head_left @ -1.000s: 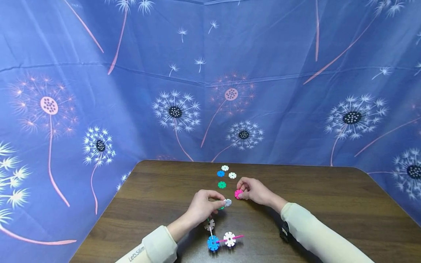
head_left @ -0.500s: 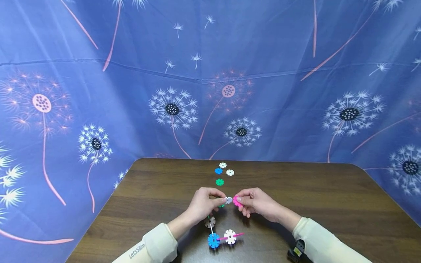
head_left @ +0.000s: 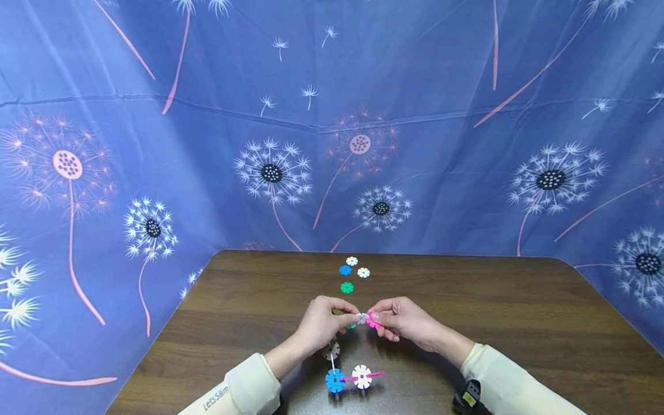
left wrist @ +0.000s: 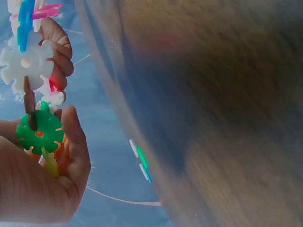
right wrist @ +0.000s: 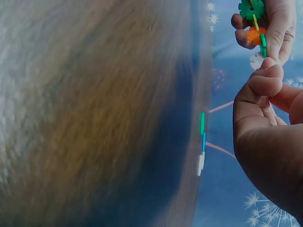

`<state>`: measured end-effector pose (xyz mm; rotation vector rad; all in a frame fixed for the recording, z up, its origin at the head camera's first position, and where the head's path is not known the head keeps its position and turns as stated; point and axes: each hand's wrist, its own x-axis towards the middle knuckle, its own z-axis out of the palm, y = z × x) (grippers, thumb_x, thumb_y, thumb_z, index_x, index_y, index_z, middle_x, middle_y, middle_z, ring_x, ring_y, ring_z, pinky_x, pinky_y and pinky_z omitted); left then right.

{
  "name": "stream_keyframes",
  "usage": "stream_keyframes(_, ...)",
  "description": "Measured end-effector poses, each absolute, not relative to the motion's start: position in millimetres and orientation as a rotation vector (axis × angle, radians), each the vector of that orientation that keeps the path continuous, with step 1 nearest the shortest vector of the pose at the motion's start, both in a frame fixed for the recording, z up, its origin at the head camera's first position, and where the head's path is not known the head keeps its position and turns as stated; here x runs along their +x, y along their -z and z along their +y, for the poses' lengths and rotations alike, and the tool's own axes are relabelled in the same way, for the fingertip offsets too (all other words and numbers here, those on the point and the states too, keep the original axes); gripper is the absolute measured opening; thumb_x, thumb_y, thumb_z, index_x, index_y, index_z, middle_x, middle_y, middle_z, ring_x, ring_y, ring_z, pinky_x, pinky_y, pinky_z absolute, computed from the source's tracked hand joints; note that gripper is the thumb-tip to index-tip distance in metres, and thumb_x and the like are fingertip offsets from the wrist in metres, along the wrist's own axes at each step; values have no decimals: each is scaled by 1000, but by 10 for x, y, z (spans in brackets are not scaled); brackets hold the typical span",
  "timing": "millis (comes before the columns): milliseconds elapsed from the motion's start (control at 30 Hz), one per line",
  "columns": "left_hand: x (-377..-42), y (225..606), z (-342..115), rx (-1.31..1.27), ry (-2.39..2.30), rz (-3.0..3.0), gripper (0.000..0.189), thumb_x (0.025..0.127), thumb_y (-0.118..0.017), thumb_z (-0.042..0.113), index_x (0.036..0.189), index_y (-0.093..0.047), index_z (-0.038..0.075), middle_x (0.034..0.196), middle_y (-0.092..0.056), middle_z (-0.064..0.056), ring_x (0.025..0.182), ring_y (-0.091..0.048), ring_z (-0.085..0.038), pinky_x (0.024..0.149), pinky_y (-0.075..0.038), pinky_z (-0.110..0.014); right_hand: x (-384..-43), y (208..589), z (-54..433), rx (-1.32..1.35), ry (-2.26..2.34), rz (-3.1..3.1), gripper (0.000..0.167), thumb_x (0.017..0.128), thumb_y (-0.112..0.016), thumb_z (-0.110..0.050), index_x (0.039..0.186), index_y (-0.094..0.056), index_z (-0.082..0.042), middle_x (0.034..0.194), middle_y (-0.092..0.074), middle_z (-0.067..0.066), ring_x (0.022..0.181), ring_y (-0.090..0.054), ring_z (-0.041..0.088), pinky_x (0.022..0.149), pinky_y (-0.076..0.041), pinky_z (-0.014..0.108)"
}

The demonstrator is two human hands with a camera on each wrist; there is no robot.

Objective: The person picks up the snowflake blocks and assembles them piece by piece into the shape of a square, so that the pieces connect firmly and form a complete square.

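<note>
Near the middle of the table, my left hand (head_left: 323, 324) pinches a white notched disc (head_left: 362, 318) between thumb and fingers. That disc belongs to a chain of interlocking snowflake discs; a green disc (left wrist: 40, 135), a larger-looking white disc (left wrist: 26, 61) and a blue disc (head_left: 335, 381) show along it. Pink pieces and another white disc (head_left: 362, 377) form its near end. My right hand (head_left: 410, 323) pinches a pink disc (head_left: 372, 320) against the edge of the held white one. Whether their slots are joined cannot be seen. In the right wrist view fingers hide the pink disc.
Farther back on the brown wooden table (head_left: 467, 294) lie loose discs: a green one (head_left: 347, 287), a blue one (head_left: 344, 270) and two white ones, the nearer white disc (head_left: 363, 272) to the right. A blue dandelion-print cloth (head_left: 441, 144) hangs behind the table.
My right hand has brought the pink disc left and nearer, up to the white disc's edge. The left hand has stayed nearly in place, still pinching the chain.
</note>
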<state>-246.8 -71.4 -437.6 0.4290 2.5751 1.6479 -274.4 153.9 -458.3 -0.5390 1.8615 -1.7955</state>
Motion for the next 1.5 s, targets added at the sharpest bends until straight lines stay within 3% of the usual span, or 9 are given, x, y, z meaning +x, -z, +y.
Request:
stream_keyframes(333, -2416, 4330, -720, 415, -1534, 2724, 4, 84, -83, 18, 86, -82, 15, 73, -72, 5, 61, -70, -26, 56, -48, -26, -2704, 4609, 1467, -563, 1828, 1825, 19, 103, -57, -6, 107, -62, 12, 71, -66, 2, 56, -53, 4, 49, -42, 16)
stream_keyframes(500, -2403, 4359, -720, 398, -1539, 2744, 4, 84, -83, 20, 86, -82, 16, 70, -71, 8, 59, -69, -18, 54, -47, -26, -2666, 4623, 1448, -564, 1846, 1812, 18, 103, -56, -5, 108, -61, 12, 72, -65, 2, 57, -53, 5, 50, -42, 16)
stream_keyframes(633, -2413, 4383, -723, 390, -1628, 2662, 5, 86, -82, 19, 87, -81, 15, 70, -70, 6, 60, -69, -25, 49, -47, -24, -2671, 4593, 1448, -546, 1854, 1821, 22, 104, -55, -6, 112, -61, 13, 73, -64, 2, 59, -52, 5, 51, -42, 16)
stream_keyframes(733, -2414, 4409, -725, 389, -1687, 2556, 5, 89, -79, 18, 90, -79, 13, 73, -71, 2, 62, -69, -29, 45, -48, -25, -2694, 4568, 1450, -513, 1860, 1824, 29, 106, -52, -10, 120, -60, 14, 74, -61, 1, 61, -50, 6, 52, -41, 16)
stream_keyframes(900, -2399, 4458, -710, 386, -1727, 2487, 5, 90, -77, 15, 93, -75, 11, 87, -73, 1, 60, -69, -24, 47, -48, -25, -2741, 4559, 1454, -467, 1856, 1800, 37, 107, -48, -12, 129, -55, 17, 77, -58, 0, 64, -49, 6, 55, -40, 17)
stream_keyframes(1067, -2403, 4481, -703, 416, -1723, 2532, 12, 89, -79, 17, 98, -74, 12, 88, -72, 2, 58, -70, -26, 45, -46, -24, -2740, 4566, 1455, -426, 1872, 1700, 29, 104, -49, -7, 123, -55, 15, 81, -59, 3, 65, -51, 6, 57, -42, 17)
stream_keyframes(1300, -2437, 4476, -743, 438, -1632, 2635, 10, 88, -81, 23, 93, -77, 16, 85, -74, 7, 54, -68, -20, 44, -46, -26, -2766, 4537, 1411, -416, 1811, 1656, 26, 102, -52, -9, 121, -55, 8, 82, -61, 2, 65, -52, 9, 58, -43, 20)
stream_keyframes(1500, -2447, 4463, -764, 345, -1855, 2322, 18, 93, -74, 16, 102, -68, 2, 83, -72, -7, 54, -66, -18, 52, -58, -37, -2867, 4534, 1382, -438, 1753, 1706, 19, 103, -54, -12, 107, -62, 4, 77, -58, 1, 64, -48, 8, 56, -39, 19)
